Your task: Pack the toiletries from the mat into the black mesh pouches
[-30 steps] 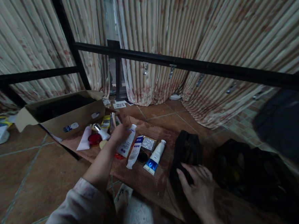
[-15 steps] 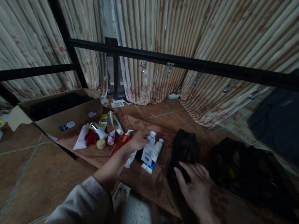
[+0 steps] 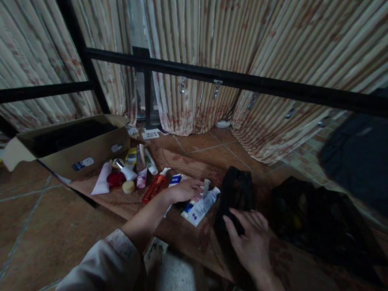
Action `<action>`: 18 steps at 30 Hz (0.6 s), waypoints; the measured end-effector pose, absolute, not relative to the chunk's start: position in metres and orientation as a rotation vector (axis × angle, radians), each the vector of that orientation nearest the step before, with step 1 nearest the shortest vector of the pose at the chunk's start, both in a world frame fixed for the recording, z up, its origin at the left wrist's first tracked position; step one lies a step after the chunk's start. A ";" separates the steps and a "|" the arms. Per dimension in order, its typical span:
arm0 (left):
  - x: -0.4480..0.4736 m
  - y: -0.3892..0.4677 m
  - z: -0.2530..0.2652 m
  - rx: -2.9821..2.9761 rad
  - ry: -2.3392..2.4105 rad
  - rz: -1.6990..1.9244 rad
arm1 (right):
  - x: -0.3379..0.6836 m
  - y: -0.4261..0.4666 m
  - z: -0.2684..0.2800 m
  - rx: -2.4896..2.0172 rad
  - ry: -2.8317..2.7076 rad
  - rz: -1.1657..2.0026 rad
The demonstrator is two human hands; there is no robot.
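My left hand (image 3: 188, 190) reaches over a group of tubes, its bent fingers closed around the upper part of a white-and-blue tube (image 3: 206, 184). Against that tube lies a flat white tube with purple print (image 3: 200, 211), its cap pointing up and right. Another blue-and-white tube (image 3: 174, 179) shows behind the hand, and a red pump bottle (image 3: 154, 188) lies to its left. My right hand (image 3: 252, 240) is at the near side of a black zip bag (image 3: 234, 183), thumb and index finger curled on its edge. The inside of the bag is too dark to make out.
On the brown cloth-covered bench (image 3: 161, 232), several cosmetics, including a pink tube (image 3: 103, 179) and a red jar (image 3: 116, 180), lie before a cardboard box (image 3: 63, 165). Dark plastic bags (image 3: 321, 225) sit at right. A black metal rail (image 3: 251, 82) crosses before the curtains.
The white tube with purple print, earlier in my left hand, now lies tilted to the right on the bench. My left hand has shifted onto the tube beside it. My right hand stays at the bag.
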State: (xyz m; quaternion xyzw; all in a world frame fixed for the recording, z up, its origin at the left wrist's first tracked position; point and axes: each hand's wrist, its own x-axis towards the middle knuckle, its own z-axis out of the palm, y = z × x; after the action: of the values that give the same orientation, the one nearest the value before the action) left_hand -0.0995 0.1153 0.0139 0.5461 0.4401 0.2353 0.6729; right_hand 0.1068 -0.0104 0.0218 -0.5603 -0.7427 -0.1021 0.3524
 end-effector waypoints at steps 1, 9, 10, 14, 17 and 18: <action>-0.100 0.115 0.016 1.219 0.980 0.530 | 0.107 -0.010 0.021 -1.453 -1.922 -0.266; -0.112 0.120 0.027 1.270 1.145 0.630 | 0.109 -0.010 0.019 -1.448 -1.923 -0.287; -0.114 0.121 0.028 1.282 1.165 0.625 | 0.109 -0.010 0.019 -1.443 -1.925 -0.290; -0.127 0.127 0.032 1.388 1.190 0.637 | 0.108 -0.009 0.019 -1.436 -1.920 -0.296; -0.142 0.134 0.036 1.524 1.323 0.636 | 0.107 -0.010 0.020 -1.436 -1.922 -0.290; -0.148 0.136 0.037 1.605 1.384 0.619 | 0.107 -0.010 0.021 -1.436 -1.920 -0.290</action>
State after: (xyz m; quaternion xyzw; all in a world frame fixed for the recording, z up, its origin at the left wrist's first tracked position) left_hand -0.1477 0.1356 0.0367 0.6491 0.5598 0.2505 0.4500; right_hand 0.1073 -0.0098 0.0207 -0.5558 -0.7431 -0.1121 0.3553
